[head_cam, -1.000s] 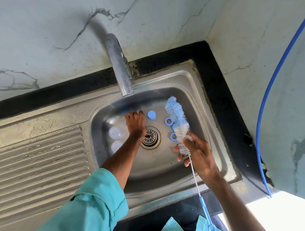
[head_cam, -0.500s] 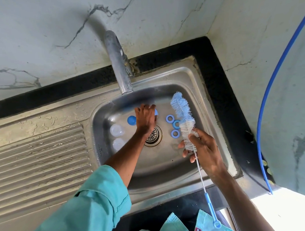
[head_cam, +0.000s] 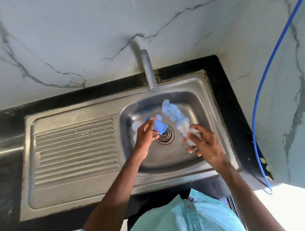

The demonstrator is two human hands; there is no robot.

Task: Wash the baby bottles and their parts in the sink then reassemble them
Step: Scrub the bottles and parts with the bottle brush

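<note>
My left hand point(head_cam: 145, 135) grips a blue bottle cap point(head_cam: 159, 126) above the steel sink basin point(head_cam: 170, 160), its open mouth turned toward the drain point(head_cam: 165, 136). My right hand point(head_cam: 205, 144) holds a blue and white bottle brush point(head_cam: 174, 116) by the lower bristles, the brush tip pointing up and left. Another blue piece point(head_cam: 147, 118) shows just behind my left fingers. Two clear rounded parts point(head_cam: 136, 125) lie on the basin floor to the left, partly hidden by my left hand.
A steel tap point(head_cam: 148, 71) hangs over the basin's back edge. The ribbed drainboard point(head_cam: 75, 147) stretches to the left. A black counter rim point(head_cam: 224, 86) frames the sink. Down the marble wall on the right runs a blue hose point(head_cam: 262, 77).
My left hand has lifted a blue cap off the basin floor and raised it. The brush stays in my right hand. The camera view has shifted back and to the right.
</note>
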